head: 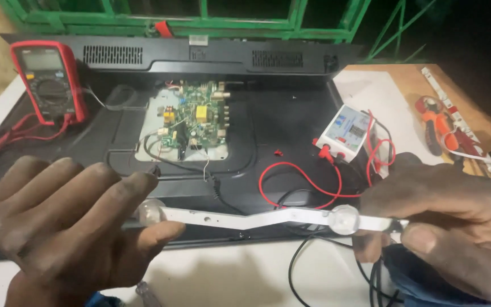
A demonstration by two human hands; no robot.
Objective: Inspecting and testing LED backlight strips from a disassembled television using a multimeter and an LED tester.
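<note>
Hands grip a white LED strip [257, 218] across the lower middle of the frame: our left hand [69, 227] pinches one end, our right hand [450, 227] the other. Behind it, centre frame, lies the opened television back [291, 125], with a red multimeter [46, 79] at upper left.

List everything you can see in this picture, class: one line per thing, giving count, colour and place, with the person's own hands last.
Light strip: one, white, bent, held across the front.
Television back: one, black, lying flat on the table.
Circuit board: one, green, in the opened panel.
Multimeter: one, red, far left, standing on the television.
Tester box: one, white, right of the television, with red leads.
Pliers: one, orange-handled, far right.
Table: one, white.
Left hand: gripping the strip's left end.
Right hand: pinching the strip's right end.
</note>
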